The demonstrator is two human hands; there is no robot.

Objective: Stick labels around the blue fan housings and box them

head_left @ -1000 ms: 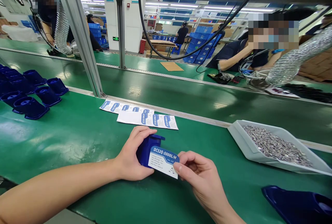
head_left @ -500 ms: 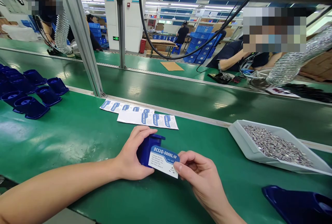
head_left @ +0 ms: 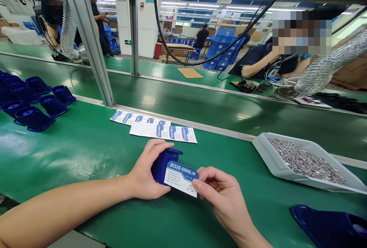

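My left hand [head_left: 150, 169] is wrapped round a dark blue plastic housing [head_left: 161, 165] and holds it just above the green bench. Between the thumb and fingers of my right hand [head_left: 219, 188] is the right end of a blue and white sticker label [head_left: 180, 178], printed "DC52Q-5000L/H". The label's left edge lies against the housing's side face; how firmly it sticks there I cannot tell. Behind my hands, sheets of the same labels [head_left: 177, 133] lie on the bench, one partly over another.
Several blue housings [head_left: 34, 118] stand at the left, and another housing [head_left: 329, 221] lies at the lower right. A grey tray [head_left: 266, 152] of small metal screws [head_left: 306, 162] sits at right. Beyond a metal post [head_left: 88, 41], co-workers sit across the line. A black cable [head_left: 160, 30] hangs overhead.
My hands, the housing and the label are practically still. In the background at left, a standing person has come into view behind the metal post.
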